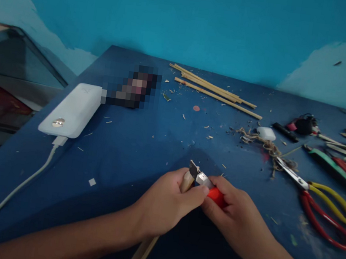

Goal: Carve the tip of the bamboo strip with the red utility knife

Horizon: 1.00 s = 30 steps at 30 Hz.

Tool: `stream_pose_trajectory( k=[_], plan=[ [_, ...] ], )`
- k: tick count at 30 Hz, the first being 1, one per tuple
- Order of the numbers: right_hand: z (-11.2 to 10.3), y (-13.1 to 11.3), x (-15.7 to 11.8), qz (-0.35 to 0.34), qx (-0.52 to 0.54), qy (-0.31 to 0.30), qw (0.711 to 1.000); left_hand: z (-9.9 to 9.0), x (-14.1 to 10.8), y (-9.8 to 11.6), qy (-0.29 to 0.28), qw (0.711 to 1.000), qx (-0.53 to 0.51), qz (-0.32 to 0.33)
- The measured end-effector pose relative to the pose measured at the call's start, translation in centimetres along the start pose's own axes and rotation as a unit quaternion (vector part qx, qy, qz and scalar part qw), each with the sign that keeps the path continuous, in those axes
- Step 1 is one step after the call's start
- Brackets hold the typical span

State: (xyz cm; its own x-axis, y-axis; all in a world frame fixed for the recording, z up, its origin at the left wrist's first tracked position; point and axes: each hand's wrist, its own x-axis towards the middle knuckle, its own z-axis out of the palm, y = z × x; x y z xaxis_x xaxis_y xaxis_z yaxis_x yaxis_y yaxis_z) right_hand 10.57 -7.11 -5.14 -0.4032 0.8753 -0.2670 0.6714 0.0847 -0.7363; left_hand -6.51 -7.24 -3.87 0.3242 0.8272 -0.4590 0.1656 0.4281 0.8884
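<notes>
My left hand (168, 201) is wrapped round a bamboo stick (140, 254), whose cut end shows above the fingers while its lower part runs down toward the bottom edge. My right hand (236, 214) is closed on the red handle of a cutter (216, 196). The cutter's short dark blade lies against the top end of the stick, and my left thumb rests beside its metal neck. Both hands meet at the middle of the view. The palms and some fingers are hidden.
On the blue table (133, 137) lie a white power bank (72, 110) with a cable, thin sticks (218, 97), scissors (309, 185), twine (272, 149), a white case (266, 133), a green tool (335, 170) and scattered shavings. A blue wall stands behind.
</notes>
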Motion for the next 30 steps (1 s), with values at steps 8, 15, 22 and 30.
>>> stream_pose_trajectory(
  k=[8, 15, 22, 30],
  plan=[
    [-0.02, 0.22, -0.05, 0.008, -0.003, -0.008, 1.000, -0.08, 0.15, 0.17, -0.020, 0.999, 0.024, -0.017],
    [0.03, 0.41, 0.03, 0.005, -0.010, -0.008, 1.000, -0.07, -0.02, 0.14, -0.017, 0.999, 0.040, -0.025],
    [-0.15, 0.20, 0.04, 0.006, -0.010, -0.019, 1.000, -0.06, 0.06, 0.42, -0.014, 0.999, 0.036, -0.031],
    [-0.22, 0.20, 0.06, 0.005, -0.013, -0.023, 1.000, 0.00, -0.02, 0.25, -0.004, 0.998, 0.055, -0.041]
  ],
)
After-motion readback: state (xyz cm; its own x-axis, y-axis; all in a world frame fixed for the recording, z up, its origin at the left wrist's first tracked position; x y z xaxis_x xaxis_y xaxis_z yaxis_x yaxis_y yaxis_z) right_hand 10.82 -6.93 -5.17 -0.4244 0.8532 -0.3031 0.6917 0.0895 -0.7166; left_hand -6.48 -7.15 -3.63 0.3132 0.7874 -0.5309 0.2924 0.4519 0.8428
